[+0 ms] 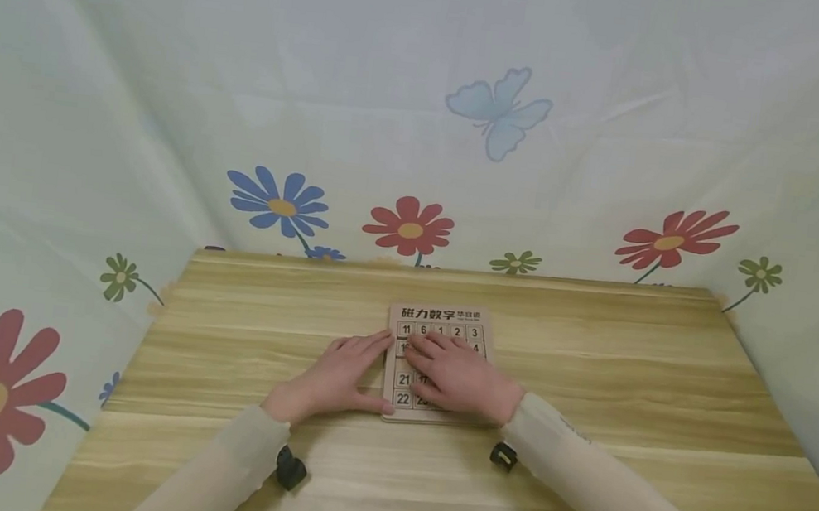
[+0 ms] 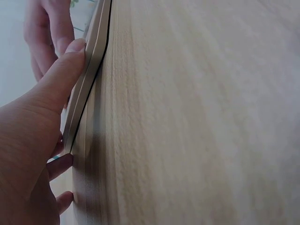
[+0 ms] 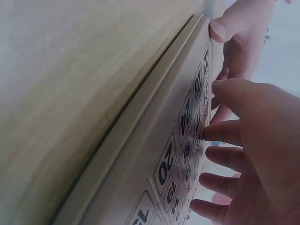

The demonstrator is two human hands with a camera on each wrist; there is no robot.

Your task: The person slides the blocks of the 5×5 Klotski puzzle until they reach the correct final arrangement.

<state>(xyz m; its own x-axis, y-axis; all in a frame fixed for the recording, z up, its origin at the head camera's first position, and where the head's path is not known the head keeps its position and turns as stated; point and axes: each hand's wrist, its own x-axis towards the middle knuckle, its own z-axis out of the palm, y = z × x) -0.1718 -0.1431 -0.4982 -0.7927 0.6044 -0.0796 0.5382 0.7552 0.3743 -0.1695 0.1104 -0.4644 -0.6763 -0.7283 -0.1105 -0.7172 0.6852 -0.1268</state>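
A flat wooden number sliding puzzle point(image 1: 441, 315) lies on the table, with black numerals on square tiles and Chinese lettering along its far edge. At its left side my left hand point(image 1: 337, 377) spreads its fingers, the fingertips touching the far part of that side and the thumb pressing the near left corner. My right hand point(image 1: 460, 375) lies over the middle of the board, fingertips on the tiles, hiding many of them. Just above tile 21 a blank slot seems to show. In the right wrist view, tiles 20 and 24 point(image 3: 185, 112) are readable along the near edge.
The wood-grain table point(image 1: 596, 333) extends around the puzzle on all sides. Behind and to the left hangs a pale cloth point(image 1: 364, 117) printed with flowers and a butterfly. Small black devices point(image 1: 291, 470) sit at both wrists, by the light sleeves.
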